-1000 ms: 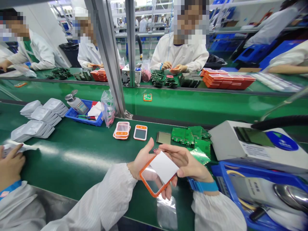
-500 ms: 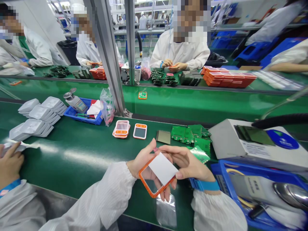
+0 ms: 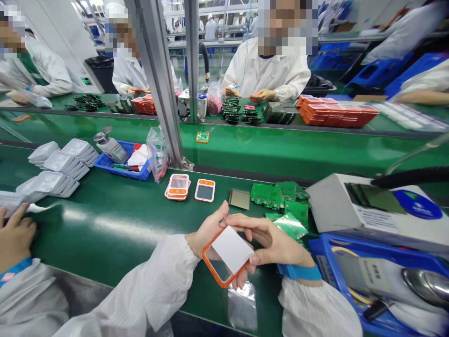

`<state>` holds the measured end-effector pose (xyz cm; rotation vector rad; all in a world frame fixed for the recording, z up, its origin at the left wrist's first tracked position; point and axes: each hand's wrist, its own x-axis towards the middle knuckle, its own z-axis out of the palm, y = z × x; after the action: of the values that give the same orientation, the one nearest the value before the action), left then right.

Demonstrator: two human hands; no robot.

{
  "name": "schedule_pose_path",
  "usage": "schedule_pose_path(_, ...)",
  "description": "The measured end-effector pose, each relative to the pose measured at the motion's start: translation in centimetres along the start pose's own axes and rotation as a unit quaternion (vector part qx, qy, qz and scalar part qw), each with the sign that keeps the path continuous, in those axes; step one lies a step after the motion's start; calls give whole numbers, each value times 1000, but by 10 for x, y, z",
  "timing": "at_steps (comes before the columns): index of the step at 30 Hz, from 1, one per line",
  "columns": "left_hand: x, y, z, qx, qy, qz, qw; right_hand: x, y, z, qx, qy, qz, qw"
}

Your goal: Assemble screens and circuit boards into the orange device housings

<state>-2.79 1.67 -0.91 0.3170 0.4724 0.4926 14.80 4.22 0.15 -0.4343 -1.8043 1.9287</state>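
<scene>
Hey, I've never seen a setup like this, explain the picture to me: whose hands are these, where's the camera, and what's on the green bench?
The camera sits on a person's head, looking down at their own bare hands. The left hand cradles an orange-framed panel from beneath; the right hand pinches a white sheet lying on it. On the green bench lie more orange-framed units, green circuit boards and stacked grey trays. Other people in white coats work nearby.

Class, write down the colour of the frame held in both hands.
Orange, clearest in the head view: the frame lies in the left hand, right hand gripping it.
</scene>
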Motion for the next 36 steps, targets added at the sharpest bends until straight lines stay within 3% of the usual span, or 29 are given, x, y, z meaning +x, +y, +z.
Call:
schedule_pose_path(12,1,-1,-2,-3,15,10,1000,1,-1,-2,-25,-32,-23,999)
schedule_pose_path(15,0,0,-1,-8,25,35,999,2,2,2,5,14,-16,1000)
schedule_pose_path(17,0,2,0,-19,42,74,996,4,5,7,-6,106,-32,994)
schedule_pose_path(20,0,5,0,-29,93,166,981,9,10,17,-118,281,-89,948)
schedule_pose_path(22,0,7,0,-23,127,224,966,13,13,26,-203,341,-123,910)
schedule_pose_path(25,0,9,0,-4,160,266,951,17,16,39,-317,333,-167,872)
schedule_pose_path(29,-1,9,1,14,196,258,946,21,17,50,-430,283,-202,834)
schedule_pose_path(36,-1,10,1,-12,196,265,944,24,16,57,-466,265,-224,814)
